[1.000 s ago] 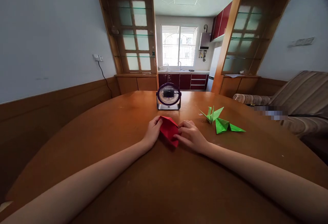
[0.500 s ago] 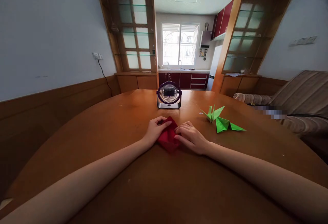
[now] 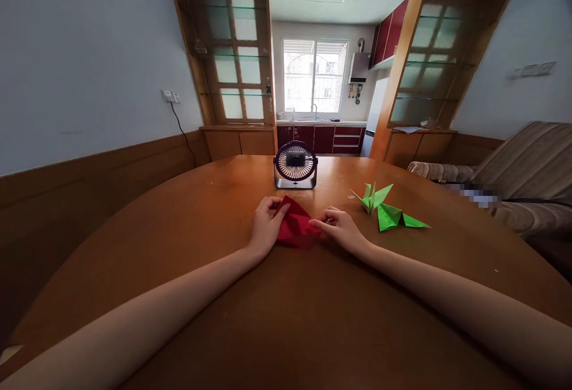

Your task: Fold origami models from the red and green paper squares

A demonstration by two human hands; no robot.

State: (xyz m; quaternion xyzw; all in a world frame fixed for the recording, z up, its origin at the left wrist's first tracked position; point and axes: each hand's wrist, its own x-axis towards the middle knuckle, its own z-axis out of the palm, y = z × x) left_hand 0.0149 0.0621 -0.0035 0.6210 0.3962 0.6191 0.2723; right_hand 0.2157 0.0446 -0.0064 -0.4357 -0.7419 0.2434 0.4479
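Observation:
A folded piece of red origami paper (image 3: 295,228) lies between my hands over the middle of the table. My left hand (image 3: 268,222) grips its left edge, the thumb on top and the fingers behind. At the right corner, my right hand (image 3: 339,228) pinches the paper between thumb and fingertips. The paper looks creased, with a point toward the back; its underside is hidden. To the right of my right hand stands a green paper crane (image 3: 373,197), and just in front of it sits another folded green paper piece (image 3: 393,217) with a pointed end.
A small round desk fan (image 3: 295,164) stands behind the red paper on the brown wooden table (image 3: 214,324). A striped sofa (image 3: 527,164) is at the right. Beyond the table are wooden cabinets and a kitchen with a window (image 3: 314,75).
The red paper has turned, its near point drawn back and its right corner raised toward my right hand. My right fingers have shifted from lying over the paper to pinching that corner.

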